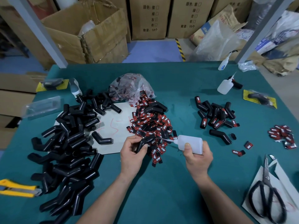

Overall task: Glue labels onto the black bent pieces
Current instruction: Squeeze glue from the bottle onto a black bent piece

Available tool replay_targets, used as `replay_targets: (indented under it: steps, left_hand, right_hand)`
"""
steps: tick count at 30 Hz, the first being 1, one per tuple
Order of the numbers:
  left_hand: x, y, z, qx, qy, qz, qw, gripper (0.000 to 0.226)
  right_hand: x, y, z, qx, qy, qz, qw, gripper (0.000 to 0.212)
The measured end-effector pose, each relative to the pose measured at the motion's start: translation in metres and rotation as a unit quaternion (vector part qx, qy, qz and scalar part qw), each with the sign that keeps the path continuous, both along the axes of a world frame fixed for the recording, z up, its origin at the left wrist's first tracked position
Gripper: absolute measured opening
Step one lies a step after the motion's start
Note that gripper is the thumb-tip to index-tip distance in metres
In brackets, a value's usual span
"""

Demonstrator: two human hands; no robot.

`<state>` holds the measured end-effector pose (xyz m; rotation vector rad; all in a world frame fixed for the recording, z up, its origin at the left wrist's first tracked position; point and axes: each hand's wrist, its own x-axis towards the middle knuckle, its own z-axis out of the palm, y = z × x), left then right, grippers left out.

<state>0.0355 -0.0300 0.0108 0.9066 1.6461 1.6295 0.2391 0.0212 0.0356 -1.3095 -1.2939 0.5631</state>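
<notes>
Working at the green desk, I see black bent pieces piled along its left edge and labels heaped mid-desk. My right hand grips a glue bottle, its nozzle pointing at the one bent piece that my left hand pinches.

The table is teal. The bent pieces are glossy black; the labels are black and red with white lettering. The glue bottle is milky white, the utility knife yellow and grey, the scissors black-handled, the cardboard boxes brown with dark print.
</notes>
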Motion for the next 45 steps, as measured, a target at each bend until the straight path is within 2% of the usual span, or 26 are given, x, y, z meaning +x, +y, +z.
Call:
replay_targets:
  steps: [16, 30, 36, 45]
  left_hand:
    - [0.0, 0.0013, -0.0005, -0.004, 0.007, -0.002, 1.0, 0.038]
    - [0.0007, 0.0018, 0.0021, 0.035, 0.022, -0.01, 0.999, 0.037]
    - [-0.0001, 0.0015, 0.0006, 0.037, 0.024, -0.013, 0.999, 0.041]
    - [0.0019, 0.0026, 0.0022, 0.035, 0.002, 0.003, 0.999, 0.041]
  right_hand:
    - [-0.002, -0.0013, -0.0043, 0.006, -0.001, -0.002, 1.0, 0.031]
    - [-0.0033, -0.0021, 0.0, 0.011, -0.009, -0.003, 1.0, 0.036]
    - [-0.004, -0.0021, 0.0023, 0.001, -0.009, 0.005, 1.0, 0.03]
    - [-0.0021, -0.001, -0.0016, 0.013, -0.057, -0.01, 0.998, 0.044]
